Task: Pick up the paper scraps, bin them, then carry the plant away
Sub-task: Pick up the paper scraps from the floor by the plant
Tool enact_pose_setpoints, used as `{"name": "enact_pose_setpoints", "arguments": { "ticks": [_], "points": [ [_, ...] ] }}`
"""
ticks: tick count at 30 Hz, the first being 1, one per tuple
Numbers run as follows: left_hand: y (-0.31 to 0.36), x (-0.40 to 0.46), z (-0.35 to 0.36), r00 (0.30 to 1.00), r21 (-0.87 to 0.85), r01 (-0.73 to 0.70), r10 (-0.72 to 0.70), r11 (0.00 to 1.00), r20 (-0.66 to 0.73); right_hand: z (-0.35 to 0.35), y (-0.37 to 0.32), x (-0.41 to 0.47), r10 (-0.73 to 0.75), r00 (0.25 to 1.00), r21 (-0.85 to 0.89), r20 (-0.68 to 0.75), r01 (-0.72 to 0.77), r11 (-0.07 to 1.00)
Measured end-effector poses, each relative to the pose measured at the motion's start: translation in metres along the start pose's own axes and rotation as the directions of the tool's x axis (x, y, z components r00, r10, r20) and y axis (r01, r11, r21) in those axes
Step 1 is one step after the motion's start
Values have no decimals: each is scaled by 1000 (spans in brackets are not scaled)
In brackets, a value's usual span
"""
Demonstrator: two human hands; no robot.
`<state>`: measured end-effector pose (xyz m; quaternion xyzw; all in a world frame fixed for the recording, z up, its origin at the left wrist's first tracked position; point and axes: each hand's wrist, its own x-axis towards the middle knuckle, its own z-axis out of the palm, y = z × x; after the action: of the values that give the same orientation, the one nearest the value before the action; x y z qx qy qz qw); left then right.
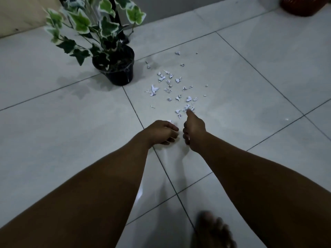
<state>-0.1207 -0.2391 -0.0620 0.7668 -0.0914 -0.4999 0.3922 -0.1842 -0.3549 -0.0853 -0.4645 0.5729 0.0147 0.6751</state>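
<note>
White paper scraps [172,86] lie scattered on the tiled floor, right of the plant [114,67], a variegated ivy in a black pot. My left hand [161,132] rests on the floor at the near edge of the scraps. Its fingers are curled, and a white scrap peeks out by the fingertips. My right hand [194,130] is beside it, one finger stretched forward onto the nearest scraps and the others curled under. What its palm holds is hidden.
A dark red basket [302,6] stands at the far right corner. A black pole rises behind the plant. A beige panel leans at the far left. My bare foot [213,228] is at the bottom edge.
</note>
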Motion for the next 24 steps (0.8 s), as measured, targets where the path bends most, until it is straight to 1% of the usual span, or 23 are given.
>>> {"name": "enact_pose_setpoints", "arguments": {
  "ticks": [2,4,5,8,9,10,11,12,13,14,15,16,17,19,22,24],
  "points": [
    [1,3,8,999,-4,-5,5,1000,35,1,-1,5,-16,999,-11,-37,16,1000],
    [1,8,10,1000,12,-7,7,1000,13,4,-3,13,-15,999,8,-48,15,1000],
    [0,11,10,999,61,-20,22,998,-23,5,-4,16,-2,999,41,-36,4,999],
    [-3,20,6,974,345,-54,126,937,-190,7,-6,23,-26,999,119,24,23,993],
    [-3,21,5,959,384,-49,150,922,-239,7,-9,26,-49,998,110,45,44,993],
    [-4,24,5,947,392,-46,165,919,-276,6,-12,29,-92,995,61,44,89,994],
    [-4,28,3,934,392,-45,178,919,-310,5,-15,35,-166,986,-68,11,167,984],
    [-4,33,2,920,397,-36,185,917,-346,2,-17,43,-280,959,-288,-35,259,922],
    [-4,39,0,905,405,-19,189,914,-382,-1,-20,49,-418,907,-512,-51,336,790],
    [-4,46,1,888,418,2,191,909,-418,-6,-22,57,-554,832,-672,-45,385,632],
    [-6,53,2,868,430,27,192,902,-457,-13,-22,62,-649,761,-770,-15,405,493],
    [-8,57,1,852,439,51,190,897,-488,-17,-22,65,-704,709,-839,28,400,369],
    [-9,63,6,847,439,79,172,895,-503,-25,-22,73,-731,678,-890,77,377,257],
    [-6,72,14,834,427,87,168,900,-525,-32,-23,90,-760,619,-922,197,381,71],
    [10,84,21,820,390,61,176,919,-544,-28,-26,105,-697,592,-886,405,442,-139],
    [23,98,18,815,291,93,94,952,-571,-24,-26,113,-658,527,-830,538,467,-305]
  ]
}}
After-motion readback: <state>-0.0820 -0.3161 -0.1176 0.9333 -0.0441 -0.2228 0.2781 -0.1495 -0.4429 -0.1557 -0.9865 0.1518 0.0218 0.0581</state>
